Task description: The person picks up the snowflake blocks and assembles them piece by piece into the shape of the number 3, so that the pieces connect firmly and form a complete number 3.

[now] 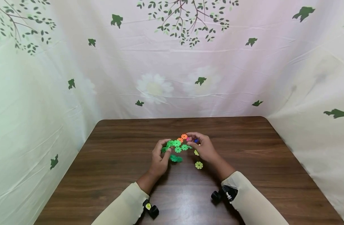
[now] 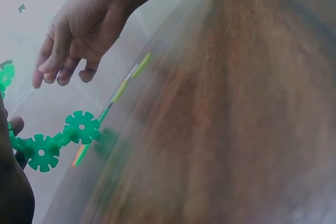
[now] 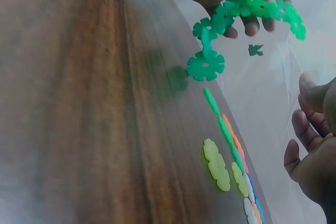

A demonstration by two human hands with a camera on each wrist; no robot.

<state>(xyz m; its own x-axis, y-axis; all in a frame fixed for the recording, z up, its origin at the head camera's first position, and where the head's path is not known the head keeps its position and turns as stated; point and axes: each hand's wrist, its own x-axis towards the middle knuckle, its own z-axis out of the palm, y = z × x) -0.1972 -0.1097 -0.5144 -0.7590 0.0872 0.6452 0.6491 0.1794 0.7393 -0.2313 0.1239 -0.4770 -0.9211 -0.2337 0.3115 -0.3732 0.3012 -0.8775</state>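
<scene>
My left hand (image 1: 159, 159) grips a curved chain of green notched plastic discs (image 3: 262, 7), raised above the table. In the right wrist view the left fingers (image 3: 251, 25) curl round the middle of the chain, and its near end hangs down to one disc. My right hand (image 1: 203, 147) hovers over the loose discs at the right, fingers loosely bent and nothing between them. Beneath and between the hands lie loose green discs (image 1: 184, 147), orange discs (image 1: 184, 136) and a yellow-green disc (image 1: 199, 165). The right hand partly hides a blue disc (image 1: 196, 141).
The discs lie flat on a brown wood-grain table (image 1: 118, 150). A white curtain (image 1: 172, 62) with leaves and birds hangs behind the table and along both sides. Small black devices are strapped at both sleeve cuffs.
</scene>
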